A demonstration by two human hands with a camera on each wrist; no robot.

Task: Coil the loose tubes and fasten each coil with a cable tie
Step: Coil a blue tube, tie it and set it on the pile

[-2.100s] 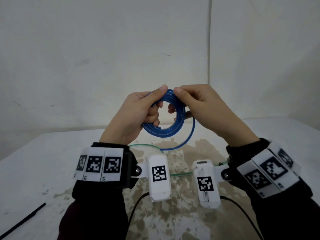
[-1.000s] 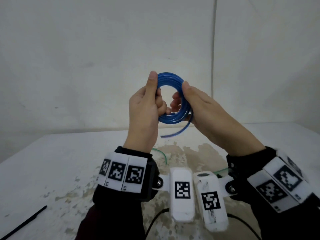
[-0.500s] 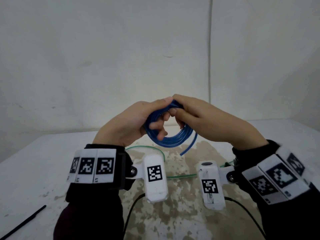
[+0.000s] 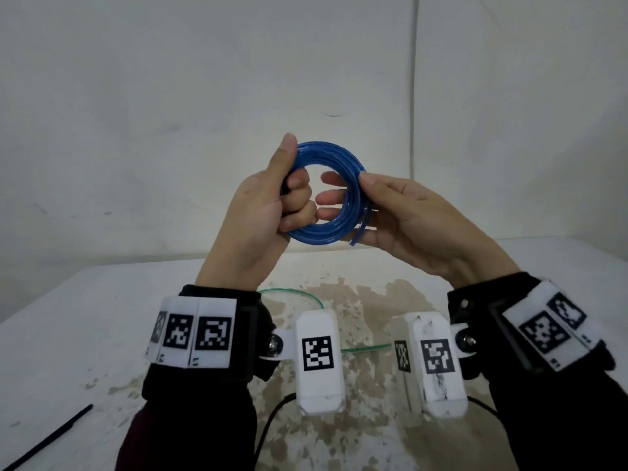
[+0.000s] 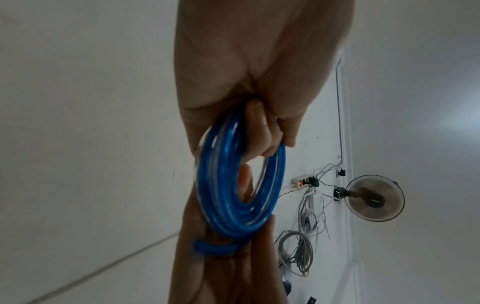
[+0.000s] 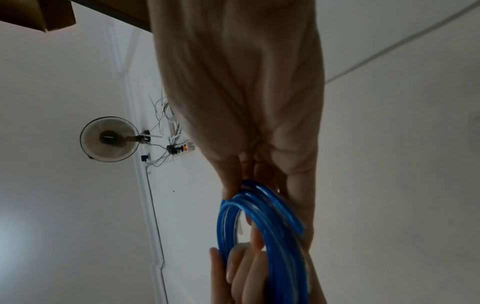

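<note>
1. The blue tube (image 4: 334,195) is wound into a round coil of several turns and is held in the air between both hands, above the far part of the table (image 4: 85,321), facing the head camera.
2. One short free end of the tube (image 4: 359,231) sticks out at the lower right of the coil, lying against the right palm.
3. The left hand (image 4: 261,212) grips the left side of the coil: its fingers are curled through the ring and its thumb stands upright against the top left of the loops.
4. The right hand (image 4: 404,215) pinches the right side of the coil, thumb tip on the outer edge and fingers (image 4: 331,198) reaching into the ring from behind.
5. The left wrist view shows the same coil (image 5: 233,185) seen edge-on, clamped by fingers at both ends.
6. A thin green tube (image 4: 299,294) lies loose on the table below the hands, curving behind the wrist cameras.
7. A black cable tie (image 4: 51,436) lies flat on the near left of the table, well apart from both hands.
8. The table top is white with a worn brownish patch in the middle.
</note>
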